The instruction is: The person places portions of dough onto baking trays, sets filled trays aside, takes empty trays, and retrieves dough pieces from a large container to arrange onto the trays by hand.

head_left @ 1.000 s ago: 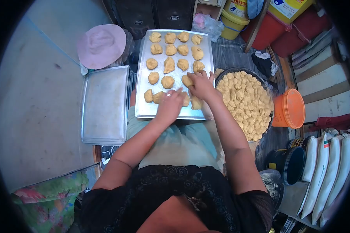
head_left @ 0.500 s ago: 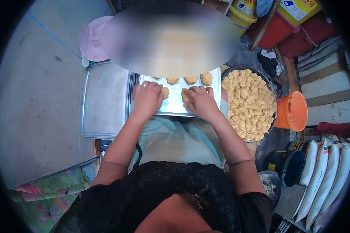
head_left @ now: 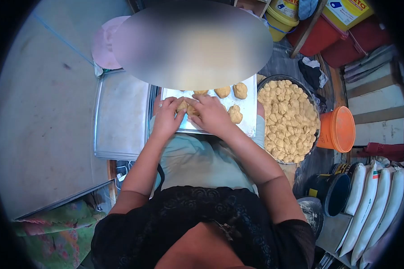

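On my lap rests a metal baking tray (head_left: 248, 124) bearing rows of yellowish dough pieces. My left hand (head_left: 167, 117) has its fingers and thumb around a dough piece (head_left: 182, 106) near the tray's left side. Close beside it, my right hand (head_left: 212, 115) grips a second dough piece (head_left: 192, 110), partly covered by the fingers. To the right, one more dough piece (head_left: 235, 114) lies untouched in the near row. Behind it sit a dough piece (head_left: 240, 90) and another dough piece (head_left: 222, 92). The tray's far part is hidden by a blur.
At my right stands a wide round basin (head_left: 318, 134) heaped with dough lumps, beside an orange bucket (head_left: 341, 130). Stacked metal trays (head_left: 121, 116) lie at my left. A dark bucket (head_left: 336, 195) and filled white bags (head_left: 372, 210) are at the lower right.
My right hand has moved left, from near the tray's right side to a dough piece beside my left hand. The dough piece at right is now uncovered.
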A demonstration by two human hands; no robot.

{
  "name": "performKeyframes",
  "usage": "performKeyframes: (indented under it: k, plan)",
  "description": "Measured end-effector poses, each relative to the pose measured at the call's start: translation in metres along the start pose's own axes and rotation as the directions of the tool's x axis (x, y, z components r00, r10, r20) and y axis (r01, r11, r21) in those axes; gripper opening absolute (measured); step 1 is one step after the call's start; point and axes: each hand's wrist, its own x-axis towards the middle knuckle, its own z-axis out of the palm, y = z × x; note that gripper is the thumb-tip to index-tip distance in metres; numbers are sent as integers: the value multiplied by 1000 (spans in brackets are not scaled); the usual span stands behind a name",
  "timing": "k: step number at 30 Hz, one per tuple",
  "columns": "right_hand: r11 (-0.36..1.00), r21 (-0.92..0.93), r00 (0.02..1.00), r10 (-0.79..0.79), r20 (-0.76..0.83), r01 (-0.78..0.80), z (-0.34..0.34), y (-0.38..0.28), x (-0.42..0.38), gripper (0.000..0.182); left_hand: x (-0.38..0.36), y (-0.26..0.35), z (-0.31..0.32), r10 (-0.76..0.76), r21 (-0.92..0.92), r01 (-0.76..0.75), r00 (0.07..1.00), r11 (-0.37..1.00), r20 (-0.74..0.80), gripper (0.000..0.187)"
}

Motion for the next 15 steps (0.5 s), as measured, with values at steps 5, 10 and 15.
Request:
performKeyframes:
  k: [5, 10, 15]
  plan:
    - [994, 14, 990, 103, 95, -105, 8, -3, -10, 28, -4, 9, -13, -66, -23, 68, 993, 997, 96, 37]
    - [990, -59, 991, 130, -36, -132, -9, 1, -2, 32, 18, 11, -6, 43, 107, -29, 990, 994, -132, 44]
    - [949, -302, 990, 52, -131, -90, -4, 30, 32, 47, 73, -8, 10, -48, 41, 49, 998, 998, -47, 46]
